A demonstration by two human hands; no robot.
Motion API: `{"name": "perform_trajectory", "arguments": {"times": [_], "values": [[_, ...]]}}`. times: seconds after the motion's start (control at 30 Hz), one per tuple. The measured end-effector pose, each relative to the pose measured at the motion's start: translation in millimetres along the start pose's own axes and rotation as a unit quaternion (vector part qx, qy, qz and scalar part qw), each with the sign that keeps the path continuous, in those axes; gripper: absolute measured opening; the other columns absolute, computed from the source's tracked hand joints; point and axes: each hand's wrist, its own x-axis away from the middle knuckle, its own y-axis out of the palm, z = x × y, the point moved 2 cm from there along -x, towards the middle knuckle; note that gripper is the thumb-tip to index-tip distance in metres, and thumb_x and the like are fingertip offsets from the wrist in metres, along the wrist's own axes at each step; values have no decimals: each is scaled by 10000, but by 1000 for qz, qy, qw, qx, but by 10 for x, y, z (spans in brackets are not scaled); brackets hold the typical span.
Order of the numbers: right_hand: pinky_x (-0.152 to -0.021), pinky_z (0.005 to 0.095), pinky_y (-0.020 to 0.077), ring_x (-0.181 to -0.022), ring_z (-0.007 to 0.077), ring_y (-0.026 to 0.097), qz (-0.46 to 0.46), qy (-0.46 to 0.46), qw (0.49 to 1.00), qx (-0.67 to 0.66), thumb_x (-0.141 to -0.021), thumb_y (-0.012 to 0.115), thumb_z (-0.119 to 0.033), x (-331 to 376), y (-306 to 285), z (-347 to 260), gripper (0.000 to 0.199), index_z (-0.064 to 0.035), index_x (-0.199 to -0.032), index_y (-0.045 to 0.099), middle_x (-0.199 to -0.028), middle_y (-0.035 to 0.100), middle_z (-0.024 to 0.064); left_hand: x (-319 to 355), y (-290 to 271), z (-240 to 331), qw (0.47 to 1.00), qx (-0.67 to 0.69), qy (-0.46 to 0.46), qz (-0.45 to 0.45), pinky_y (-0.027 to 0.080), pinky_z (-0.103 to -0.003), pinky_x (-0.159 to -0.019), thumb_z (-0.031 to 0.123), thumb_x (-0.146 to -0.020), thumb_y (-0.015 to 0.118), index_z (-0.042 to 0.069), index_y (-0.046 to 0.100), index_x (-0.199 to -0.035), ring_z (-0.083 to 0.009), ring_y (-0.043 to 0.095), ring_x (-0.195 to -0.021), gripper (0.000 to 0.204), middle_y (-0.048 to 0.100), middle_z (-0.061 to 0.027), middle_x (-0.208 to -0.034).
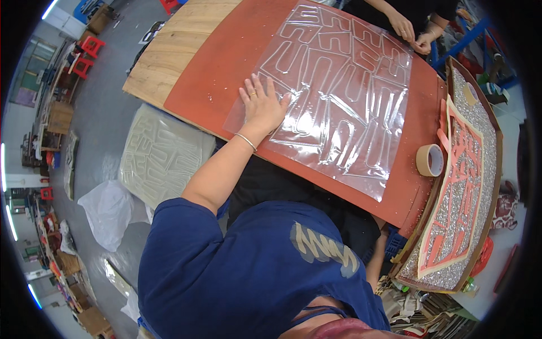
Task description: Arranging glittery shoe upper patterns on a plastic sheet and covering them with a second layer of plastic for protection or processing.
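Note:
My left hand (pixel 264 107) lies flat with its fingers spread, pressing the left part of a clear plastic sheet (pixel 339 107) with looping cut or moulded outlines. A ring and a thin bracelet show on that hand and wrist. The glossy sheet lies on a red-brown board (pixel 212 68), its near corner reaching toward the board's front edge. My right forearm (pixel 379 257) hangs beside my body; its hand is hidden at or below the board's edge. A roll of tan tape (pixel 429 160) stands near the board's right side.
Another person's hands (pixel 415 37) meet at the far edge. A curved tray (pixel 491 169) of silvery glitter at right holds a pink-red cut-out sheet (pixel 457 198). A stack of patterned clear sheets (pixel 164 152) and a white plastic bag (pixel 107 212) sit at left, below the board.

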Motion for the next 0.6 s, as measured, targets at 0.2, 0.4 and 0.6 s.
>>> {"name": "perform_trajectory", "arguments": {"times": [0.2, 0.4, 0.6], "values": [[-766, 384, 515, -842, 322, 666, -47, -149, 950, 270, -934, 523, -265, 1746, -655, -785, 359, 40, -1114, 590, -908, 662, 221, -93, 260, 767, 986, 93, 135, 34, 95, -523, -1129, 489, -948, 358, -63, 283, -1405, -486, 134, -1376, 720, 175, -373, -1447], [-833, 339, 488, -943, 228, 641, -105, -383, 917, 30, -914, 576, -200, 1832, -729, -2111, 279, 31, -1064, 623, -990, 674, 147, -321, 152, 777, 946, 237, 219, 29, 276, -506, -1074, 238, -914, 482, -42, 407, -1344, -402, 351, -1312, 519, 286, -302, -1442], [-791, 428, 451, -914, 390, 552, 103, -496, 854, 120, -887, 586, -264, 726, -818, -3572, 334, 18, -1064, 556, -1015, 569, 233, -1079, -105, 1355, 772, 627, 103, 17, 615, -267, -588, -158, -765, 385, -54, 533, -1242, -267, 555, -1161, 509, 292, -188, -1478]]}}
